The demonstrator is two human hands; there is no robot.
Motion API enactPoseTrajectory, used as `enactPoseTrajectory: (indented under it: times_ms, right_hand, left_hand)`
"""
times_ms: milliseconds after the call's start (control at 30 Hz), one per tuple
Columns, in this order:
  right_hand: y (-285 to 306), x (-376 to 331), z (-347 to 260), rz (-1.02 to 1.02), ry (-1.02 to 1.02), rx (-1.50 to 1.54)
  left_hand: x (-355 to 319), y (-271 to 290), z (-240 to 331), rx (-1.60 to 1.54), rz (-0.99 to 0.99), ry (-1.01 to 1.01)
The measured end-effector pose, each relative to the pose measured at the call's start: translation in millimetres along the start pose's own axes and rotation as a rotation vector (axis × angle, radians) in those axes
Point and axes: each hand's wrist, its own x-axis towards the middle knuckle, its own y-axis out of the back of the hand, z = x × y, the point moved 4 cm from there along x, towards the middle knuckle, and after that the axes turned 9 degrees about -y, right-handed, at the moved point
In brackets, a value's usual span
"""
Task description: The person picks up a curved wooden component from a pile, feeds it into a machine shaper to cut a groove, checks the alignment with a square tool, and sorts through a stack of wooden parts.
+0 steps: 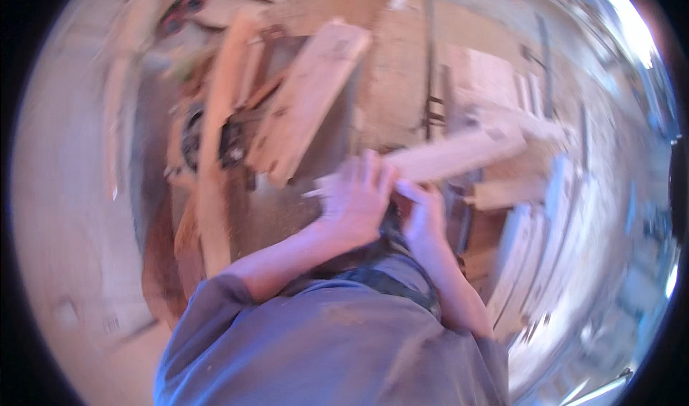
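A pale wooden board [459,155] slants in front of my body, its far end reaching up to the right. My left hand [353,199] lies on its near end, fingers stretched over the wood; the thumb cannot be made out. At the board's lower edge, close beside the left one, my right hand [423,212] is closed round the wood with its fingers curled partly out of sight. Motion blurs both hands.
A wide plank [316,94] lies tilted ahead on the left, beside a long narrow timber [213,140]. Several pale boards [531,262] lean side by side at the right. A large wooden panel [79,212] fills the far left. A short wood block [509,192] sits below the board.
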Motion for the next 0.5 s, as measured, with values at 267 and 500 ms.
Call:
enactPoseTrajectory:
  times_ms: [267, 500]
  right_hand:
    - [-54.4, 14.6, -25.2, -0.051, 0.477, -0.759]
    - [73.5, -11.0, -33.6, 0.599, 0.562, -0.712]
  left_hand:
    - [-21.0, -4.1, -126.7, -0.261, 0.11, 0.491]
    - [-48.1, -9.7, -236.6, -0.614, 0.034, 0.596]
